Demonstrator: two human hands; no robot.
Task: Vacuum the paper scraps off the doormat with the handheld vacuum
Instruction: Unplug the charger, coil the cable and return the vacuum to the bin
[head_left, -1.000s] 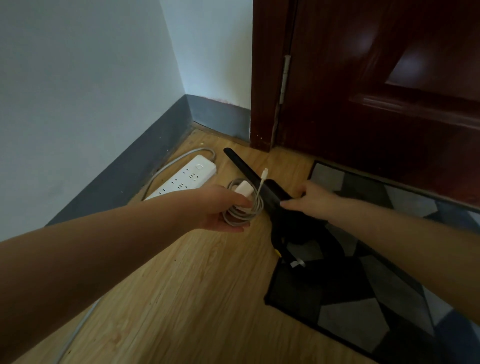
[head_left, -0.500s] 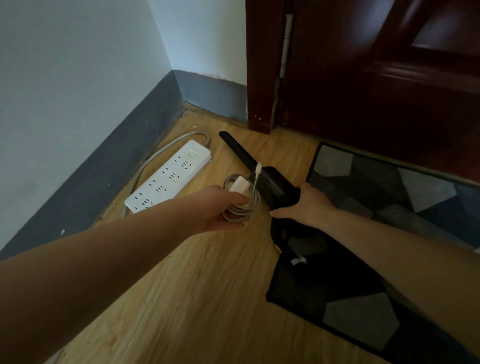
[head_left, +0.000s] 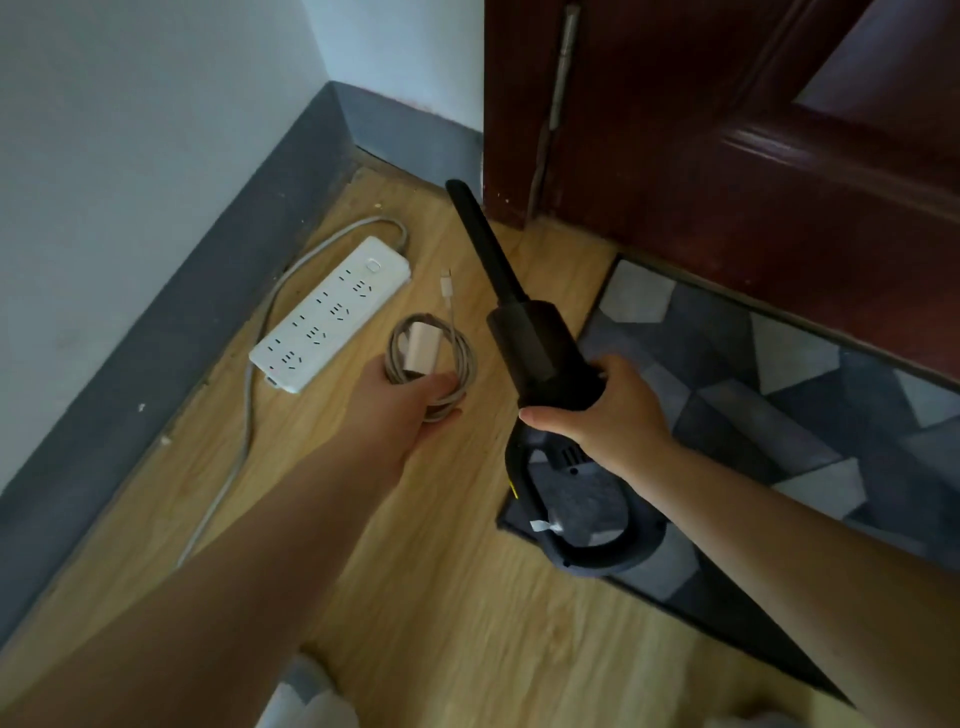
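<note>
While one second ago the handheld vacuum (head_left: 540, 348) lay low at the corner of the doormat (head_left: 779, 395) under the right hand (head_left: 608, 410), it is now lifted and turned, with its long nozzle pointing toward the door frame (head_left: 514, 130). The right hand grips the black body, with the thumb on the near side and the fingers curled around the far side. The loop handle hangs below the wrist, over the mat corner. The left hand (head_left: 410, 405) holds the coiled charging cable (head_left: 431, 358) with its white adapter, fingers wrapped under the coil. The free plug end lies on the wood floor (head_left: 415, 571) beside the power strip (head_left: 332, 312), apart from the vacuum.

This probably means that the vacuum is unplugged and ready, but the cleaning itself is not begun.

No paper scraps can be seen clearly on the mat. Its pattern is dark, the right part is cut off by the frame, and the right arm covers a part of it. A small white tag near the handle is hard to identify.
</note>
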